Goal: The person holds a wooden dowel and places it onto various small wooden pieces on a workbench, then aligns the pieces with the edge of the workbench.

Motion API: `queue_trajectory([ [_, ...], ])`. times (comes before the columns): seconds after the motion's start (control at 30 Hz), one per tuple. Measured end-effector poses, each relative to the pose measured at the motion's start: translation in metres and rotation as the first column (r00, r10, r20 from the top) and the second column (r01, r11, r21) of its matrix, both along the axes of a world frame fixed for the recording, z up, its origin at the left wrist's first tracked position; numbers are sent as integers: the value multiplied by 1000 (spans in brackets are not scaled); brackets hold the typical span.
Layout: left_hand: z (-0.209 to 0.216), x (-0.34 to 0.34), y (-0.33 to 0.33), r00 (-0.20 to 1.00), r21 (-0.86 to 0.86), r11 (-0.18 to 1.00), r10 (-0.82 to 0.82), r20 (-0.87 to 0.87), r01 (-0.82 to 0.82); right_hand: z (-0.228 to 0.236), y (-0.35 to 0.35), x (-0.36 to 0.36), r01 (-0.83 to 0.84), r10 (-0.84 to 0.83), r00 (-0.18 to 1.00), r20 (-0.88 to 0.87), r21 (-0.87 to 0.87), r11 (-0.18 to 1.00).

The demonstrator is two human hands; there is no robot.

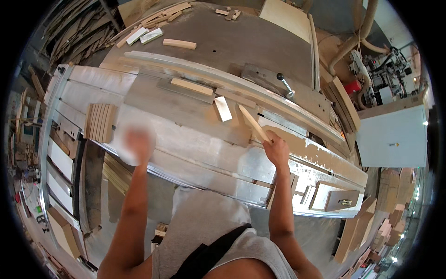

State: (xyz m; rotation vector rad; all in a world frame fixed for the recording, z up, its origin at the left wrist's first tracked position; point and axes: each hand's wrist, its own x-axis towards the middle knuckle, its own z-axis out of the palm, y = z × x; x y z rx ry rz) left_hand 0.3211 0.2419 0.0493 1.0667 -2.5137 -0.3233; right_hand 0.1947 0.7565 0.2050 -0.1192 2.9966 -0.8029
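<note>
My right hand (277, 149) is closed around the near end of a thin wooden stick (252, 122), which slants up and left over the metal table of a saw (204, 144). My left hand (137, 143) is smeared, so its fingers cannot be made out. It is over the table's left part, just right of a stack of wooden strips (100, 122). A short white-faced wood block (223, 109) lies left of the stick's tip. Beyond that block, a light wood strip (192, 87) lies alongside the long fence (186, 69).
A black-knobbed lever (285, 85) stands beyond the fence. Several wood offcuts (180, 43) lie on the far grey surface. At the table's right end sits a wooden block fixture (341, 200). Heaped scrap wood (81, 32) is at the far left, a white cabinet (392, 139) at the right.
</note>
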Motion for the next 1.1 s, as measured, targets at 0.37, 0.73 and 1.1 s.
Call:
queue_trajectory([
  [0.37,-86,17,-47,946,-56,981,-195,-258,186,84,11,-46,-264,264,958,-108,17,964],
  [0.73,-11,5,1,993,-328,941,-107,-46,86,128,-39,-102,-323,332,943,-11,202,925],
  [1.1,24,-4,14,1000,-132,991,-11,29,15,147,-75,-115,-305,310,950,32,301,904],
])
